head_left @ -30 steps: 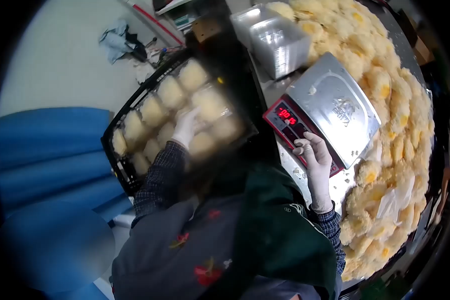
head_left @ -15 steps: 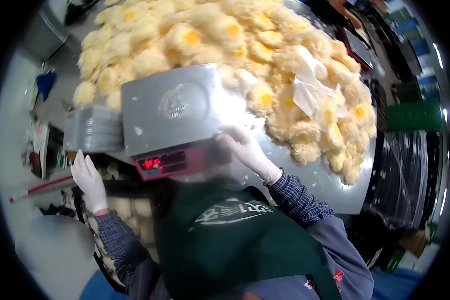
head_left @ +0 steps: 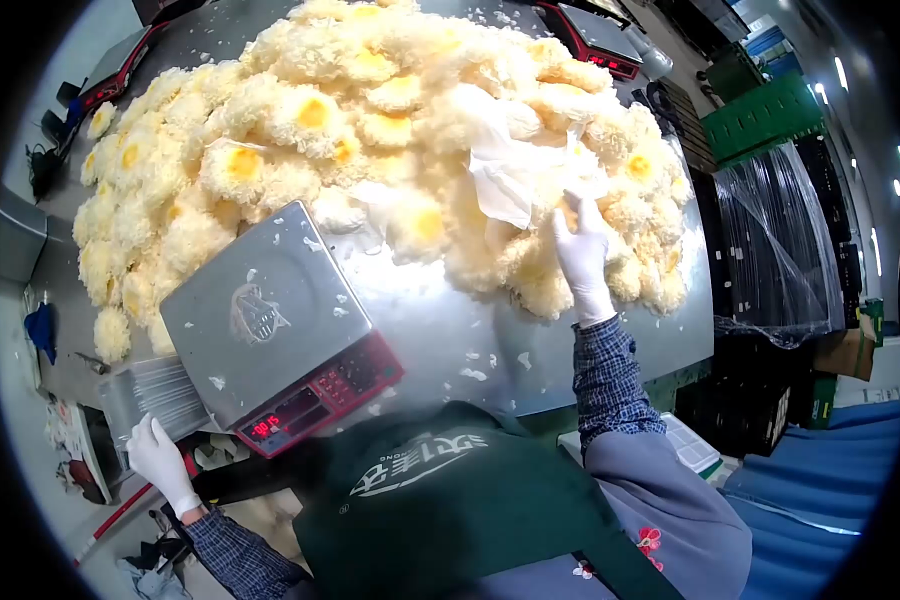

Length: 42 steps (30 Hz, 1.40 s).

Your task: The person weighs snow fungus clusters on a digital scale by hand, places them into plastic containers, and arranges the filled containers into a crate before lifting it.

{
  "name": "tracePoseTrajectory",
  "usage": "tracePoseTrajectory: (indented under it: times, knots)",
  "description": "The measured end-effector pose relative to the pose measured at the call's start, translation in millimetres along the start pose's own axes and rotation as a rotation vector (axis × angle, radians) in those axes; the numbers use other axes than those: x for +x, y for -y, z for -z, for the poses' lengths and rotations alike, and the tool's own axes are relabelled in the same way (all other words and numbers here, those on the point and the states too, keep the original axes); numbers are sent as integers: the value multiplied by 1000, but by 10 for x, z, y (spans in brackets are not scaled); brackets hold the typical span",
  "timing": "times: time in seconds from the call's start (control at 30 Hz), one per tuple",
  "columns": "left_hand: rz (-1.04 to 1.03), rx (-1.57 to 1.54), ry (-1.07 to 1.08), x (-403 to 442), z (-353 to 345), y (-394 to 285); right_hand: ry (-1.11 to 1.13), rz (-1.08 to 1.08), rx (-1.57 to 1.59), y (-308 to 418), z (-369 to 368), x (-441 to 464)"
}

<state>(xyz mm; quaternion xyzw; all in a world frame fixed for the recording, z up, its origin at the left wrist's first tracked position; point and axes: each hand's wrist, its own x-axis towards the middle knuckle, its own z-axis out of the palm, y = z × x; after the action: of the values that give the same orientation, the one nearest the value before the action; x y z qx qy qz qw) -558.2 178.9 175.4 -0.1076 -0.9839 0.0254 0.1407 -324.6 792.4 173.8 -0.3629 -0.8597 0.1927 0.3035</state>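
My right hand [head_left: 583,258], in a white glove, reaches over the right side of a large pile of fluffy, pale yellow clumps [head_left: 310,115] that look like lion's mane mushrooms. Its fingers are stretched out and its thumb apart, beside a crumpled white plastic sheet [head_left: 500,185]. My left hand [head_left: 160,460], also gloved, is at the near edge of a stack of clear plastic trays [head_left: 155,392]. Its fingers look extended against the stack; a firm grip does not show. Between my hands sits a red digital scale [head_left: 310,400] with a bare grey metal plate [head_left: 260,310] and a lit red display.
The metal table [head_left: 470,340] carries white scraps near the scale. Other scales stand at the far left [head_left: 120,70] and far right [head_left: 595,40]. Right of the table are a green crate [head_left: 765,115] and plastic-wrapped dark crates [head_left: 780,240].
My right hand has moved from the scale's right edge out over the pile. My left hand remains by the tray stack. The view has turned right, so the scale appears tilted and further left.
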Motion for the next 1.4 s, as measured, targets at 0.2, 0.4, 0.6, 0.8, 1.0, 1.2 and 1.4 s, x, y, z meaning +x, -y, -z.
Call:
tracePoseTrajectory:
  times: [0.2, 0.4, 0.6, 0.8, 1.0, 1.2, 1.4]
  knots:
    - [332, -251, 245, 163, 226, -61, 135, -1, -295, -390, -70, 221]
    - [49, -248, -220, -72, 977, -278, 31, -441, 987, -432, 428, 52]
    - [-453, -575, -94, -271, 843, -1729, 274, -416, 1243, 613, 337, -310]
    - [-515, -427, -32, -489, 331, -1768, 797, -172, 1168, 2022, -374, -674]
    - [-515, -490, -11, -514, 275, -1690, 794, 464, 164, 2631, -907, -804]
    - [41, -1134, -226, -435, 544, -1174, 762, 63, 522, 2325, -920, -334]
    - [627, -1911, 505, -517, 188, -911, 1175, -394, 1341, 2158, -1535, -392]
